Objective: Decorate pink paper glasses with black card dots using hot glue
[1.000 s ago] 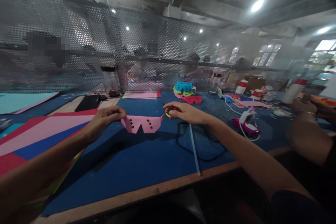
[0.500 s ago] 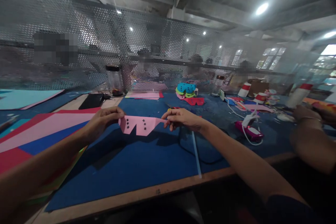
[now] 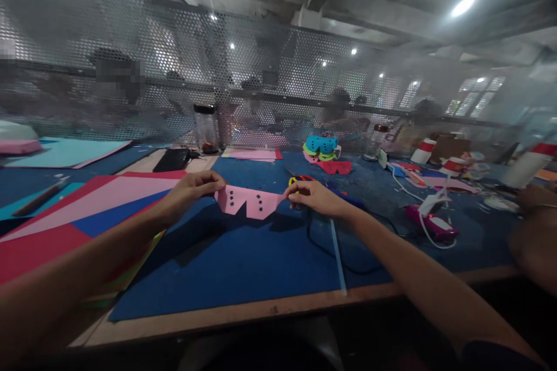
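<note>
- Above the near blue table cover (image 3: 243,278), holding up a pink paper mask (image 3: 247,194) with black marks.
- With the left hand (image 3: 202,186), pinching its left end.
- With the right hand (image 3: 314,196), pinching its right end, near yellow-and-red scissors (image 3: 304,178).

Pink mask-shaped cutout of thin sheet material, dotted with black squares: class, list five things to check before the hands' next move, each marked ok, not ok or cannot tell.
1. Left hand grips one end of the pink mask-shaped cutout of thin sheet: ok.
2. Right hand grips the narrow opposite end: ok.
3. Small black squares show on both sides of the notch: ok, three each.
4. Area around the right hand free of tools: not ok; a yellow-and-red-handled tool, apparently scissors, lies just behind it.
5. Back face of the cutout unmarked: cannot tell; it faces away.
</note>
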`<action>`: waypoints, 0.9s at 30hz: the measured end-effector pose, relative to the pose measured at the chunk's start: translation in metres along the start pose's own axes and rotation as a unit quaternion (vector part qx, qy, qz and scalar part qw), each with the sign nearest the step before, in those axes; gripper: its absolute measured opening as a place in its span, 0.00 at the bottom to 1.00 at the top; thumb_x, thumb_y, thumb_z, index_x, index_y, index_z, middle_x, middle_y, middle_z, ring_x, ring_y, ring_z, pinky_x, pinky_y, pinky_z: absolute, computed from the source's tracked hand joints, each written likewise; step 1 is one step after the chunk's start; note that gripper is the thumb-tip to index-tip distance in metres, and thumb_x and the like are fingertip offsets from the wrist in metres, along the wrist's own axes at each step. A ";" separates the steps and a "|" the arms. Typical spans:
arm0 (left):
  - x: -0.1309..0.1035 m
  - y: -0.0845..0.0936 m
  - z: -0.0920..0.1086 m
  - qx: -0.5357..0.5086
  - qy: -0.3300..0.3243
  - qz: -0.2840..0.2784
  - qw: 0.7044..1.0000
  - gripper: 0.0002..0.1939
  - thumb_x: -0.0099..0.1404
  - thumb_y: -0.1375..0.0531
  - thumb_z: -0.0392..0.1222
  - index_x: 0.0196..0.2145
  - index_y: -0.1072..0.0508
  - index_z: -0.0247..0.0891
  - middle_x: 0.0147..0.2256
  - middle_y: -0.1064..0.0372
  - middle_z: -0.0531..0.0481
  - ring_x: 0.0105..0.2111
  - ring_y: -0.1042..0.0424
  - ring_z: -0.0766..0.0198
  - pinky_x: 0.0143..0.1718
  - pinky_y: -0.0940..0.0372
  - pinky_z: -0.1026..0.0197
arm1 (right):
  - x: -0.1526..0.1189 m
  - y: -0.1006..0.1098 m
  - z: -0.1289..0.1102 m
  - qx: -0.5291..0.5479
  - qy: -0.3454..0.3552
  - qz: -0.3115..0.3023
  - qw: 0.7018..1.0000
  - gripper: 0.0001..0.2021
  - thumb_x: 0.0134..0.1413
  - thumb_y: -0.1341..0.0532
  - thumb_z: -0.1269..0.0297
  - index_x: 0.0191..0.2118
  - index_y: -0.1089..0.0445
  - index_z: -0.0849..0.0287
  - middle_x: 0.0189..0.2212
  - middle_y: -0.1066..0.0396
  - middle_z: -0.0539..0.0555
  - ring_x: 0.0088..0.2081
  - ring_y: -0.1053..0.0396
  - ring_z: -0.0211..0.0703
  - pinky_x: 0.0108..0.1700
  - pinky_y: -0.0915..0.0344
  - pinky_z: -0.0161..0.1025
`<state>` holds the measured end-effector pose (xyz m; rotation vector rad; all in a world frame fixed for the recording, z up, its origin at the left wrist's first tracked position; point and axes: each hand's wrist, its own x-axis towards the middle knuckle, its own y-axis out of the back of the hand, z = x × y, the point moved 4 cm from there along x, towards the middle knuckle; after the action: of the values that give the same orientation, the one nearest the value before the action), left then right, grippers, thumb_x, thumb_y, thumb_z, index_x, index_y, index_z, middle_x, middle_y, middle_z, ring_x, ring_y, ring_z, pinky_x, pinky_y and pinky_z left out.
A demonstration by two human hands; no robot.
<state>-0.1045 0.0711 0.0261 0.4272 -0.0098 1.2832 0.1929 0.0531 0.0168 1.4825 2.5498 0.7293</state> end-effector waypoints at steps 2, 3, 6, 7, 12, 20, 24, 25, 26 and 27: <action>0.000 0.000 -0.002 0.016 -0.009 -0.006 1.000 0.14 0.59 0.34 0.52 0.30 0.25 0.36 0.39 0.23 0.44 0.38 0.27 0.58 0.41 0.33 0.56 | 0.002 0.001 0.002 -0.077 0.030 0.029 0.996 0.08 0.60 0.39 0.63 0.42 0.24 0.59 0.36 0.25 0.53 0.38 0.28 0.39 0.42 0.32 0.38; 0.000 0.000 -0.004 0.026 -0.017 -0.015 0.999 0.14 0.60 0.35 0.52 0.31 0.24 0.37 0.44 0.24 0.42 0.41 0.27 0.56 0.42 0.33 0.56 | 0.002 0.001 0.002 -0.109 0.047 0.039 0.992 0.08 0.61 0.40 0.64 0.41 0.24 0.58 0.38 0.26 0.53 0.39 0.29 0.39 0.45 0.33 0.39; 0.001 0.001 -0.010 0.068 -0.047 -0.030 0.996 0.14 0.62 0.35 0.53 0.33 0.22 0.38 0.54 0.29 0.41 0.50 0.29 0.53 0.46 0.34 0.56 | 0.003 0.001 0.002 -0.147 0.077 0.055 0.985 0.08 0.62 0.41 0.66 0.41 0.24 0.57 0.41 0.26 0.53 0.43 0.29 0.40 0.49 0.34 0.41; 0.001 0.001 -0.011 0.086 -0.060 -0.024 0.994 0.14 0.62 0.35 0.53 0.34 0.21 0.38 0.55 0.29 0.41 0.52 0.30 0.51 0.48 0.34 0.55 | 0.003 0.001 0.003 -0.147 0.074 0.055 0.985 0.09 0.61 0.42 0.67 0.41 0.24 0.58 0.41 0.27 0.53 0.43 0.29 0.40 0.48 0.34 0.40; 0.007 0.003 -0.019 0.147 -0.092 -0.004 0.985 0.16 0.60 0.35 0.55 0.33 0.21 0.39 0.47 0.28 0.41 0.50 0.30 0.50 0.48 0.35 0.54 | 0.004 0.002 0.007 -0.115 0.036 0.062 0.991 0.08 0.61 0.43 0.68 0.40 0.26 0.59 0.39 0.28 0.52 0.37 0.28 0.38 0.44 0.32 0.39; 0.005 -0.002 -0.017 0.202 -0.086 -0.003 0.976 0.18 0.60 0.37 0.58 0.34 0.22 0.40 0.40 0.26 0.46 0.44 0.28 0.53 0.43 0.35 0.56 | 0.008 0.001 0.011 -0.142 0.044 0.072 0.986 0.08 0.59 0.41 0.68 0.39 0.24 0.58 0.40 0.24 0.53 0.41 0.27 0.41 0.47 0.33 0.40; 0.004 -0.005 -0.017 0.202 -0.086 -0.008 0.976 0.18 0.60 0.38 0.59 0.36 0.21 0.41 0.41 0.25 0.45 0.45 0.28 0.52 0.46 0.33 0.55 | 0.009 0.002 0.012 -0.156 0.043 0.083 0.983 0.10 0.58 0.42 0.70 0.39 0.23 0.58 0.41 0.24 0.53 0.42 0.27 0.41 0.48 0.33 0.40; 0.004 -0.005 -0.017 0.203 -0.088 -0.011 0.975 0.18 0.60 0.38 0.59 0.35 0.21 0.41 0.42 0.25 0.45 0.45 0.28 0.52 0.46 0.33 0.55 | 0.009 0.002 0.013 -0.161 0.042 0.086 0.982 0.10 0.58 0.43 0.71 0.39 0.23 0.58 0.41 0.24 0.53 0.43 0.27 0.41 0.49 0.33 0.40; 0.004 -0.006 -0.017 0.206 -0.093 -0.014 0.974 0.17 0.61 0.38 0.58 0.35 0.21 0.42 0.41 0.25 0.45 0.44 0.28 0.53 0.46 0.33 0.55 | 0.009 0.003 0.014 -0.165 0.040 0.088 0.981 0.11 0.58 0.43 0.71 0.39 0.23 0.58 0.42 0.24 0.54 0.43 0.27 0.41 0.49 0.33 0.40; 0.004 -0.006 -0.017 0.208 -0.099 -0.018 0.973 0.17 0.61 0.38 0.58 0.35 0.21 0.42 0.41 0.25 0.45 0.44 0.27 0.53 0.46 0.33 0.55 | 0.009 0.003 0.014 -0.168 0.039 0.089 0.981 0.11 0.58 0.43 0.71 0.39 0.23 0.58 0.42 0.24 0.54 0.43 0.27 0.41 0.49 0.33 0.40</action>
<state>-0.1019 0.0792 0.0094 0.9101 0.1007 1.2012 0.1950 0.0672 0.0067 1.5995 2.2169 1.1969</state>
